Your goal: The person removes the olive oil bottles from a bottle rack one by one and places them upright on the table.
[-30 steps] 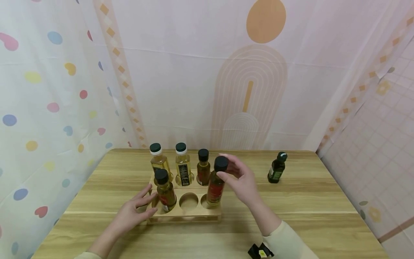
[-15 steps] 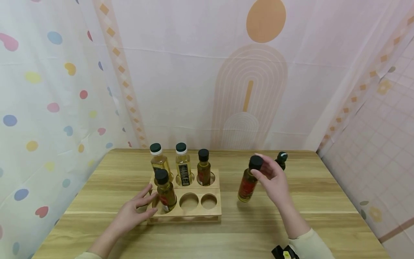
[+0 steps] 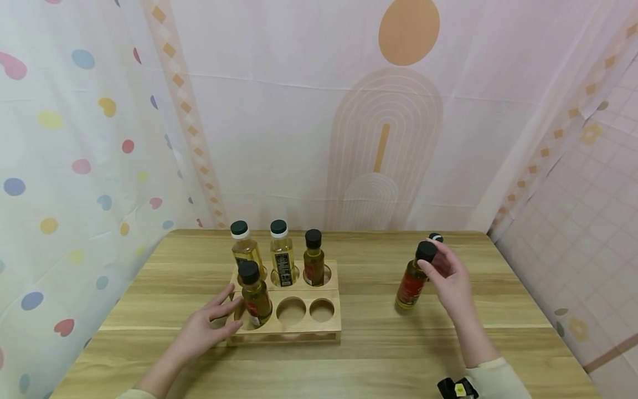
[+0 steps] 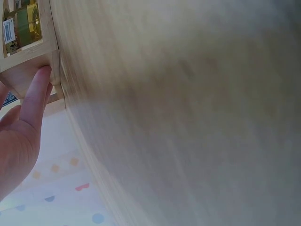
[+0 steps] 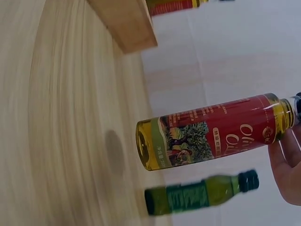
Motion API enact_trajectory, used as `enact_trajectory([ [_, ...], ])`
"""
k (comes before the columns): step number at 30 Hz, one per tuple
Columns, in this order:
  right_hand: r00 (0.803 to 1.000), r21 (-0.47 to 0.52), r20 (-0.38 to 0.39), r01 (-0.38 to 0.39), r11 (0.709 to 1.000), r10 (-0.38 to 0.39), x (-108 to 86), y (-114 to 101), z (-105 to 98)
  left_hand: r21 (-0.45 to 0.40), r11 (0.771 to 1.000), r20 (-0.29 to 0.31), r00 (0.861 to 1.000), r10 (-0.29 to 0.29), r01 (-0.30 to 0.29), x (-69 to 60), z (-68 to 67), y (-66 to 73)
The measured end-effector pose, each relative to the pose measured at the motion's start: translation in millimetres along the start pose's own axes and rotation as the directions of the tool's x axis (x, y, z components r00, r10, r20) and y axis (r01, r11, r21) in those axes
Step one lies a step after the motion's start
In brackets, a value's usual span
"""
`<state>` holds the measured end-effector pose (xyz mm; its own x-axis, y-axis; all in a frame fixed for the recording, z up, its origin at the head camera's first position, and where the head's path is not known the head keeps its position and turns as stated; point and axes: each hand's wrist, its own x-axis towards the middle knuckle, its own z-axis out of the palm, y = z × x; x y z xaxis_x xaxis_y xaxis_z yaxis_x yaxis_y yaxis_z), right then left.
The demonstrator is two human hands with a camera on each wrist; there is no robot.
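Note:
My right hand [image 3: 451, 280] pinches the black-capped neck of an olive oil bottle [image 3: 411, 284] with a red label. In the right wrist view this olive oil bottle [image 5: 211, 132] hangs slightly above the table, apart from it. My left hand [image 3: 201, 324] rests against the left side of a wooden bottle rack [image 3: 306, 327], its fingers extended; the left wrist view has a fingertip touching the rack's side [image 4: 28, 75]. A red-labelled bottle [image 3: 256, 299] stands in the front left hole. Two front holes hold nothing. Behind are two pale oil bottles [image 3: 282, 260] and a small dark bottle [image 3: 314, 260].
A small green bottle [image 5: 202, 193] stands on the table [image 3: 379, 354] behind the held one, mostly hidden in the head view. A patterned curtain [image 3: 279, 138] hangs along the table's back edge.
The right hand has lifted the olive oil bottle out of the rack's front right hole and carried it right, in front of the green bottle. The left hand has stayed put.

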<state>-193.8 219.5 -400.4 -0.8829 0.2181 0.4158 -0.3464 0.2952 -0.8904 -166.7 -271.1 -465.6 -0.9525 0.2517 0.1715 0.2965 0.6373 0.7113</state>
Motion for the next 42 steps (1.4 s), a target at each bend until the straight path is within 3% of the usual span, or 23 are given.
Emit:
enact_trajectory([
  [6, 0.998, -0.013, -0.068, -0.005, 1.0, 0.004, 6.2, 11.1, -11.6, 0.008, 1.0, -0.005, 1.0, 0.005, -0.005, -0.2, -0.2, -0.3],
  [15, 0.99, -0.03, -0.124, -0.079, 0.996, 0.075, 14.2, 21.6, -24.4, 0.018, 1.0, -0.013, 1.0, 0.016, -0.015, -0.8, 0.8, -1.3],
  [21, 0.986, -0.01, -0.15, -0.071, 0.997, 0.069, 19.2, 27.3, -28.3, 0.003, 1.0, -0.004, 1.0, 0.002, -0.002, -0.5, 0.0, -0.7],
  [42, 0.988, -0.02, -0.136, -0.071, 0.997, 0.068, 25.3, 32.9, -31.7, 0.004, 1.0, -0.003, 1.0, 0.011, -0.011, -1.3, -0.2, 0.4],
])
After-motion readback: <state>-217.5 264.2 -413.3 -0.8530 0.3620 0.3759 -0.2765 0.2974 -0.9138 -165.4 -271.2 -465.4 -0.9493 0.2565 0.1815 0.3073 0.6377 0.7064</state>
